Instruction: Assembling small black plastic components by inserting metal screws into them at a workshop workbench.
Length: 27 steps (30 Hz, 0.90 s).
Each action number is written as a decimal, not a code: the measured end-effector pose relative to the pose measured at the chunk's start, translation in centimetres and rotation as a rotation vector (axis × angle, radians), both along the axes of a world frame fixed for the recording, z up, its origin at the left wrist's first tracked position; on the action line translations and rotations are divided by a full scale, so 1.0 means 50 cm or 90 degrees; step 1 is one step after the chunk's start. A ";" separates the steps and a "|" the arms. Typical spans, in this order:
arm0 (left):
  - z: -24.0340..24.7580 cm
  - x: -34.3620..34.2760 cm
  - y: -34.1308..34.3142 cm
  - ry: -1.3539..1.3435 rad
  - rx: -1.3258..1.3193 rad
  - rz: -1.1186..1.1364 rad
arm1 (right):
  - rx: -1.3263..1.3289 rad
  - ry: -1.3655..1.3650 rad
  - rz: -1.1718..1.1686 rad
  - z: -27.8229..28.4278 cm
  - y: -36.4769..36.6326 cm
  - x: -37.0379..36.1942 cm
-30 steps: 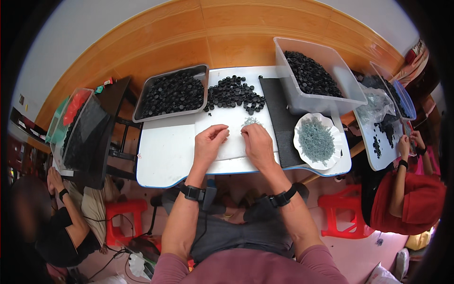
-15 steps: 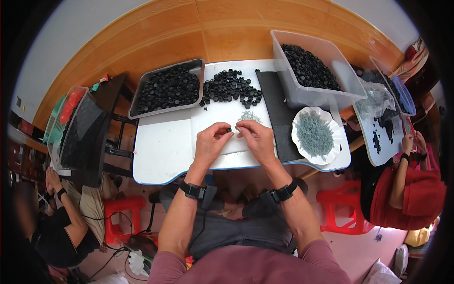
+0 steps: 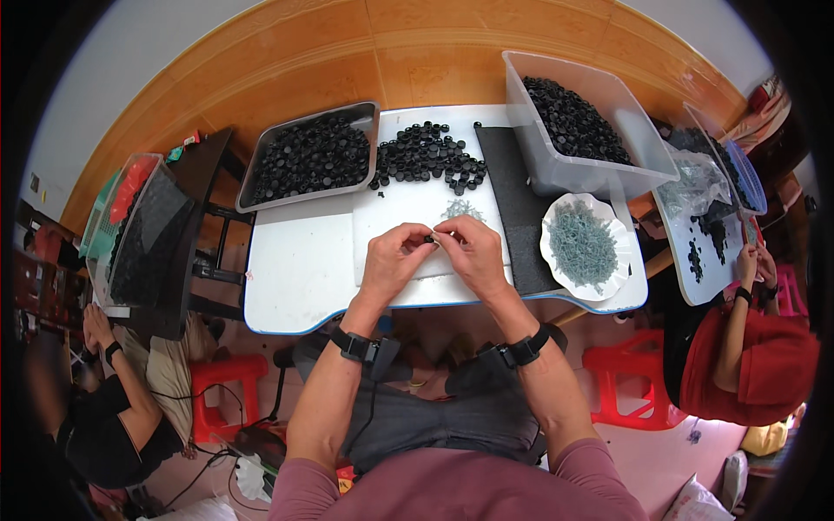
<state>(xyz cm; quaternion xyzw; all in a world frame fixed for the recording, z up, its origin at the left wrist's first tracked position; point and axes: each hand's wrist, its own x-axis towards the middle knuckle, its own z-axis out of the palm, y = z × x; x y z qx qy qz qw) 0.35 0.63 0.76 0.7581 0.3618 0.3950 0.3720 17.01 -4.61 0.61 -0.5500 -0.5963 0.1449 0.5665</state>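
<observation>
Small black cap [image 3: 428, 240], pinched between thumb and fingertips of the left hand [image 3: 394, 257], lay above the near part of a white table [image 3: 291, 282]. At far left, a seated person [image 3: 122, 417] in a dark top sat beside a black table [image 3: 198, 204]. Next came a shallow grey tray [image 3: 304, 200], filled with similar caps, and, adjoining its right side, a pile of loose caps [image 3: 426, 156]. Below that pile the two hands met at the fingertips; whether the right hand [image 3: 472, 255] gripped anything could not be told. Just beyond it lay a small heap of pale green pieces [image 3: 462, 210]. Farther right were a dark mat [image 3: 519, 213], a translucent bin [image 3: 573, 178] holding more caps and, nearer the person, a scalloped white dish [image 3: 615, 280] heaped with similar green pieces. At far right sat a co-worker [image 3: 751, 365] in red.
</observation>
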 end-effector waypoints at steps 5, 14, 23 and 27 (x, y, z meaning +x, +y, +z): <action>0.000 0.000 0.001 -0.004 -0.002 -0.001 | 0.037 -0.043 0.010 0.000 0.000 -0.001; 0.000 0.002 0.000 0.001 -0.050 0.006 | 0.071 -0.094 0.014 -0.004 -0.001 -0.003; -0.001 0.006 -0.001 0.003 -0.073 0.041 | 0.015 -0.010 0.024 0.012 -0.006 -0.007; -0.006 0.008 0.002 -0.014 -0.029 0.050 | 0.068 -0.033 0.029 -0.001 -0.002 -0.002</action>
